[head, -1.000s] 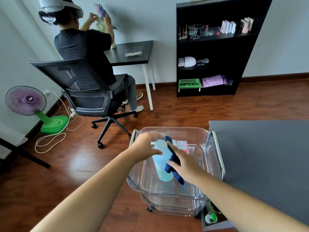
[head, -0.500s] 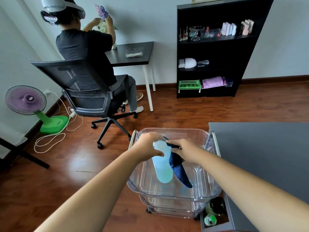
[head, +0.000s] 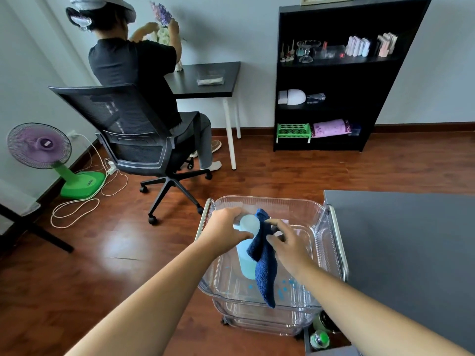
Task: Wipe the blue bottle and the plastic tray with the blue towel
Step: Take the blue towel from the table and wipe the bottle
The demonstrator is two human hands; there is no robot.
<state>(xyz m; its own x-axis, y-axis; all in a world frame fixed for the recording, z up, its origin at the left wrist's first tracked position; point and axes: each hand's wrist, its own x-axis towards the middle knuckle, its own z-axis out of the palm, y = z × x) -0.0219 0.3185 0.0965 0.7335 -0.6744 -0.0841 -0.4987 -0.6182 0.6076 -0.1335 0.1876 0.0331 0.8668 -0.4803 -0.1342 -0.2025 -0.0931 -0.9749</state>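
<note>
A pale blue bottle (head: 246, 260) stands upright inside the clear plastic tray (head: 323, 242), the top tier of a small cart. My left hand (head: 224, 230) grips the bottle near its top. A dark blue towel (head: 264, 273) hangs down the bottle's right side. My right hand (head: 288, 241) holds the towel near its upper end, fingers spread against the bottle. Small blue spots (head: 285, 289) dot the tray floor in front of the bottle.
A grey table (head: 411, 253) adjoins the tray on the right, with cans in an open drawer (head: 320, 339) below. Another person (head: 133, 73) sits on an office chair (head: 144, 140) at a black desk. A fan (head: 41, 147) and cables lie left; a black shelf (head: 341, 73) stands behind.
My right hand has slid up from the bottle's lower side to near its top, then slightly outward. The towel now hangs long down the bottle. My left hand stays on the bottle top.
</note>
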